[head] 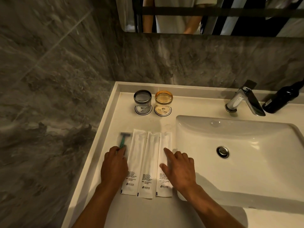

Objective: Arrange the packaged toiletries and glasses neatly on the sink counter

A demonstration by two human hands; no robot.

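Left hand point(114, 165) grip on razor point(123, 140), right hand point(179, 168) flat, fingers apart, packet point(165, 162) print unreadable

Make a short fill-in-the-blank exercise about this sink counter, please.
1. The left hand rests on the ____ packet.
2. The right hand touches the ____ of the three white sachets.
3. Each glass stands on a round ____.
4. Beside the tap stands a dark ____.

Missing words: razor; rightmost; coaster; bottle

Both forearms are bare, no sleeves in sight. Left hand point(114, 167) and right hand point(180, 170) have no rings, watch or gloves. The mirror point(213, 15) shows a pale short-sleeved tee.
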